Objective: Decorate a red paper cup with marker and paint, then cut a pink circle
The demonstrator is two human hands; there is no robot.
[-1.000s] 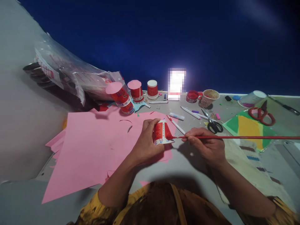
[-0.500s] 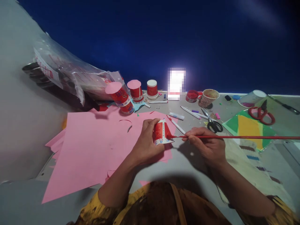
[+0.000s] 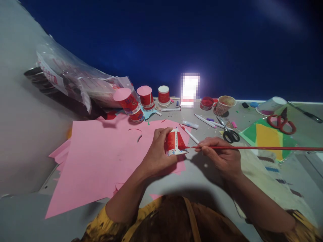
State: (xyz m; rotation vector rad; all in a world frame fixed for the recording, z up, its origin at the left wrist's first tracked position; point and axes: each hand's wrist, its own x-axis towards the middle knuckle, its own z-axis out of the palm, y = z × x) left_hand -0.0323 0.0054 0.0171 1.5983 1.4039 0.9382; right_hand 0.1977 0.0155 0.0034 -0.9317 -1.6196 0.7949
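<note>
My left hand [image 3: 158,151] is wrapped round a paper cup [image 3: 173,139] that is partly painted red, with a white lettered strip and blue marks along its lower band. In my right hand [image 3: 222,156] is a long, thin red paintbrush [image 3: 257,148], pinched near its bristle end. The bristles touch the right side of the cup, where red paint meets the white band. Behind my hands a small jar of red paint [image 3: 207,103] stands beside a patterned paper cup [image 3: 225,105]. My left palm and some fingers are hidden by the cup.
Large pink paper [image 3: 96,161] covers the left side of the table. Red cups with pink tops [image 3: 123,95] stand behind it, near a plastic bag [image 3: 75,77]. Markers [image 3: 205,120], black scissors [image 3: 230,134], red-handled scissors [image 3: 281,124] and a lit, blurred-out screen [image 3: 190,89] lie or stand farther back.
The brush tip and my right hand have shifted slightly left across the cup's painted side. My left hand and the cup stay in place.
</note>
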